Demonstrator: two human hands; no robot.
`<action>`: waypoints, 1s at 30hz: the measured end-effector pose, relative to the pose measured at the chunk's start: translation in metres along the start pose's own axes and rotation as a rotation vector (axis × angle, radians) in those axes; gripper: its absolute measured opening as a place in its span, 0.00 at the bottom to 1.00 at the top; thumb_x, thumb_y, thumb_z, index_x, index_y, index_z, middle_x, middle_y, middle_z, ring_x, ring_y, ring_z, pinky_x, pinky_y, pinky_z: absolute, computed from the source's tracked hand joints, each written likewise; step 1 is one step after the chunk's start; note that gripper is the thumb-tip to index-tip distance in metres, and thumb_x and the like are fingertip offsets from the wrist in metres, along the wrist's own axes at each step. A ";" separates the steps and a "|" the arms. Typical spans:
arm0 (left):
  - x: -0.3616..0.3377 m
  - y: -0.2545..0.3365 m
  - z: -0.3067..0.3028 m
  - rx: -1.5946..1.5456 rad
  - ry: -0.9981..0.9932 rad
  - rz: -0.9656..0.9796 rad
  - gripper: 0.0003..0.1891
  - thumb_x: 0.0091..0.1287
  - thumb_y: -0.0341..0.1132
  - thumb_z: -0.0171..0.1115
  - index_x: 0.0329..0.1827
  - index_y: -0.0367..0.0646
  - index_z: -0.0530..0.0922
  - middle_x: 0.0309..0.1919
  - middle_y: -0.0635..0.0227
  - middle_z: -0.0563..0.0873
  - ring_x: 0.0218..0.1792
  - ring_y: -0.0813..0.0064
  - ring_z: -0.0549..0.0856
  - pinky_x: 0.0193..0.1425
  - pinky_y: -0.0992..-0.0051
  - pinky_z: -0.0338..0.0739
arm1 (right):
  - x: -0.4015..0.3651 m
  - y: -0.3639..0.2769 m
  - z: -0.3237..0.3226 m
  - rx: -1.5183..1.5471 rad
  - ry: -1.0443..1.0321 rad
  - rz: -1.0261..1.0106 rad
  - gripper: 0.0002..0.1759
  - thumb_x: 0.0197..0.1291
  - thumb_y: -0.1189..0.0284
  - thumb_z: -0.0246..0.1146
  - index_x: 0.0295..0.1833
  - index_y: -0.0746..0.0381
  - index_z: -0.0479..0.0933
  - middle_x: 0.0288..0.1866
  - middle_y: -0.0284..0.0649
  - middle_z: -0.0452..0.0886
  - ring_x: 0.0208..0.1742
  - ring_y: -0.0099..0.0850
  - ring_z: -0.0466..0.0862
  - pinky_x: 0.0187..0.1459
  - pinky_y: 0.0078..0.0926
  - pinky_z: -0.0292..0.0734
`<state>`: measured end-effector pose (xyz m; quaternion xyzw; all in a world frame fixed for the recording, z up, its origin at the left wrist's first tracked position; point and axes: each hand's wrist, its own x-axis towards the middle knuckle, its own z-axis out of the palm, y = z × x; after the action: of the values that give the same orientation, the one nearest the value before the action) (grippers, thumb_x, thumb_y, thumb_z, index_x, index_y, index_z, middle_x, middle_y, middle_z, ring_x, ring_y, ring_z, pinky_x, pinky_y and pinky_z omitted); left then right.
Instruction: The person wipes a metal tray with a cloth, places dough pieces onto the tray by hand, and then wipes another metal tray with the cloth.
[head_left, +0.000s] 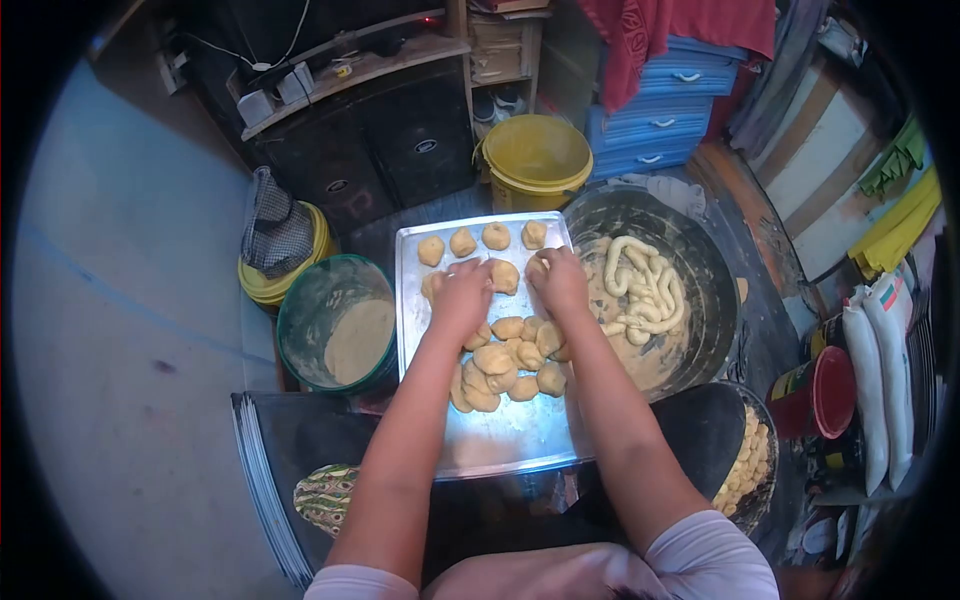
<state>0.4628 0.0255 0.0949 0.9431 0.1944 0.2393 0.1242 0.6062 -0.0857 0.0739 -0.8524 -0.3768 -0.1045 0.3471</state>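
Note:
A rectangular metal baking tray (520, 440) lies in front of me. Along its far edge sits a row of rounded dough balls (496, 236), with another dough ball (504, 278) between my hands. My left hand (463, 294) is curled palm down over a dough ball (431, 286), which partly shows at its outer side. My right hand (563, 284) has its fingers bent around a dough ball, mostly hidden beneath them. Nearer to me, a loose heap of dough pieces (494, 360) rests mid-tray, some stacked on others.
Right of the tray stands a wide dark basin (715, 300) with coiled dough ropes (650, 290) on floury residue. A green tub (287, 325) with flour is at left. Yellow buckets (540, 150) stand behind. A partly covered container of small dough pieces (748, 465) sits at lower right, near a red bucket (833, 390).

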 end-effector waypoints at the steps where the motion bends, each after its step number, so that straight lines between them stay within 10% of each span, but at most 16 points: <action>1: -0.007 0.000 -0.022 -0.056 -0.066 -0.153 0.17 0.59 0.37 0.62 0.52 0.47 0.81 0.52 0.60 0.81 0.56 0.59 0.77 0.59 0.58 0.66 | -0.001 -0.007 -0.005 0.003 0.000 -0.004 0.15 0.49 0.70 0.67 0.43 0.62 0.79 0.40 0.46 0.80 0.39 0.42 0.81 0.44 0.34 0.76; 5: -0.044 -0.009 -0.050 -0.210 -0.364 -0.533 0.22 0.56 0.34 0.63 0.56 0.42 0.78 0.52 0.53 0.80 0.52 0.52 0.79 0.54 0.64 0.74 | -0.024 -0.043 -0.010 0.533 -0.556 -0.020 0.23 0.48 0.67 0.67 0.52 0.60 0.77 0.45 0.48 0.80 0.48 0.45 0.80 0.50 0.37 0.75; 12: -0.079 -0.030 -0.039 -0.292 -0.373 -0.499 0.22 0.55 0.33 0.63 0.56 0.44 0.78 0.48 0.47 0.79 0.50 0.50 0.79 0.57 0.62 0.73 | -0.042 -0.051 -0.012 0.455 -1.045 -0.053 0.22 0.43 0.75 0.65 0.50 0.60 0.79 0.42 0.41 0.82 0.41 0.30 0.81 0.44 0.27 0.76; 15: -0.084 -0.024 -0.036 -0.236 0.019 -0.588 0.20 0.56 0.34 0.63 0.54 0.43 0.80 0.46 0.48 0.80 0.49 0.50 0.79 0.56 0.62 0.74 | -0.043 -0.053 -0.010 0.670 -0.780 0.097 0.20 0.41 0.76 0.64 0.45 0.61 0.80 0.42 0.43 0.81 0.38 0.35 0.83 0.42 0.33 0.78; 19: -0.085 -0.021 -0.039 -0.306 0.049 -0.495 0.17 0.58 0.34 0.61 0.51 0.42 0.81 0.41 0.49 0.81 0.48 0.50 0.80 0.55 0.61 0.74 | -0.036 -0.064 0.009 0.371 -0.384 -0.015 0.12 0.45 0.80 0.62 0.39 0.63 0.79 0.42 0.45 0.81 0.42 0.42 0.82 0.46 0.34 0.76; 22: -0.087 -0.032 -0.033 -0.331 -0.082 -0.348 0.17 0.61 0.34 0.59 0.53 0.42 0.80 0.40 0.49 0.81 0.47 0.50 0.80 0.52 0.61 0.74 | -0.039 -0.062 0.018 0.385 -0.477 0.022 0.11 0.50 0.77 0.60 0.40 0.60 0.80 0.44 0.46 0.80 0.48 0.44 0.80 0.49 0.34 0.74; 30: -0.073 -0.029 -0.001 -0.223 0.342 -0.481 0.08 0.63 0.33 0.58 0.41 0.40 0.80 0.40 0.54 0.79 0.42 0.51 0.79 0.47 0.59 0.74 | -0.062 -0.061 -0.025 0.004 -0.386 0.009 0.11 0.48 0.68 0.63 0.39 0.57 0.81 0.41 0.45 0.82 0.47 0.43 0.81 0.52 0.35 0.73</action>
<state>0.3946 0.0204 0.0574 0.7968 0.4026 0.3779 0.2454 0.5221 -0.1088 0.0966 -0.8577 -0.4328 0.0630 0.2704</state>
